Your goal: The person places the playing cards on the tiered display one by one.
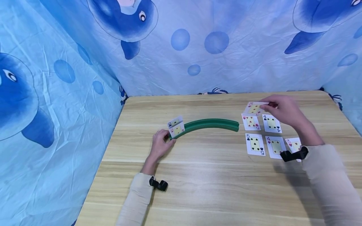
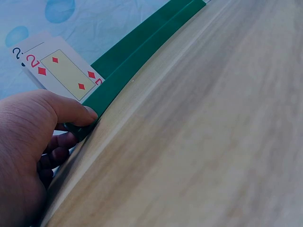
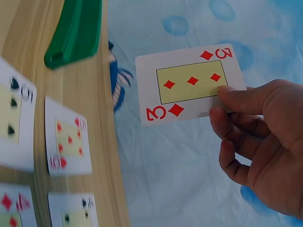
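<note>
My left hand point(image 1: 161, 144) grips the left end of a curved green card holder point(image 1: 210, 123), its thumb pressing the front side in the left wrist view. Standing in the holder at that end are a two of diamonds point(image 2: 68, 75) and, mostly hidden behind it, a black two point(image 2: 22, 49). At the right, my right hand point(image 1: 287, 110) pinches a three of diamonds point(image 3: 193, 97) by one end, between thumb and fingers. The card is raised, face toward me, and overlaps the top of the five of hearts point(image 1: 251, 123) in the head view.
Below the right hand lie a four of spades point(image 1: 271, 123), a five of spades point(image 1: 255, 144), a four of diamonds point(image 1: 275, 147) and a three of hearts point(image 1: 294, 144), partly covered by the right wrist strap. Blue patterned cloth point(image 1: 212, 72) hangs behind the wooden table point(image 1: 203, 179).
</note>
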The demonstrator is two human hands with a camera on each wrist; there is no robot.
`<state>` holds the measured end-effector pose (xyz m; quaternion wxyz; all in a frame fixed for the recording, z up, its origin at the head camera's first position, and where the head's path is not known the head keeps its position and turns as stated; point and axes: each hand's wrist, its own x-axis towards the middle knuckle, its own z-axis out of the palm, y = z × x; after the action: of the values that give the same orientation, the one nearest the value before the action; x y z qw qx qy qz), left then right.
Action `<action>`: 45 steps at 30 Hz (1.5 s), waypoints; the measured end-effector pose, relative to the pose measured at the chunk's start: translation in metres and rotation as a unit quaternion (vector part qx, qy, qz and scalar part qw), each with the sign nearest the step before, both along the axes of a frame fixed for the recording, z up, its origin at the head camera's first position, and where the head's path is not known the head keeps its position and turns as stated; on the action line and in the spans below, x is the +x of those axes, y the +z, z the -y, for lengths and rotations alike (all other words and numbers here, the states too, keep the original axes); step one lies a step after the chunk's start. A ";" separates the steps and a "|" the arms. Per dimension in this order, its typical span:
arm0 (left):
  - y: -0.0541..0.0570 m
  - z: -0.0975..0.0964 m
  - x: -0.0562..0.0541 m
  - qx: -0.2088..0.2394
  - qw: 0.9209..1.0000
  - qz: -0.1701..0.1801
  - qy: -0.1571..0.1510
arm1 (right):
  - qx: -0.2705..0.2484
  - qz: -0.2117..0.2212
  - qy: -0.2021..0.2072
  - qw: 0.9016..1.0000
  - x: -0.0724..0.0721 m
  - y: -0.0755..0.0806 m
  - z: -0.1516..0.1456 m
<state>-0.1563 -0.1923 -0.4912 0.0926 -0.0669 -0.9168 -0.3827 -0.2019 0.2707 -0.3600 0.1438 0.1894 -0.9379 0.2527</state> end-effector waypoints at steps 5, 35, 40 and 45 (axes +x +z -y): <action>0.000 0.001 0.000 0.004 1.000 0.004 0.001 | -0.005 0.023 0.034 0.999 -0.006 0.003 0.026; -0.001 0.001 -0.001 0.003 1.000 0.001 0.002 | -0.029 0.095 0.164 0.981 -0.036 -0.008 0.143; 0.000 0.000 -0.001 0.001 1.000 0.000 0.001 | -0.043 0.090 0.175 0.980 -0.041 -0.012 0.158; -0.001 0.000 0.000 0.008 1.000 0.009 0.002 | -0.052 0.095 0.191 0.976 -0.042 -0.016 0.173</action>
<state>-0.1563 -0.1923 -0.4917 0.0857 -0.0604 -0.9146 -0.3906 -0.2439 0.0976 -0.3756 0.0123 0.3327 -0.8792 0.3407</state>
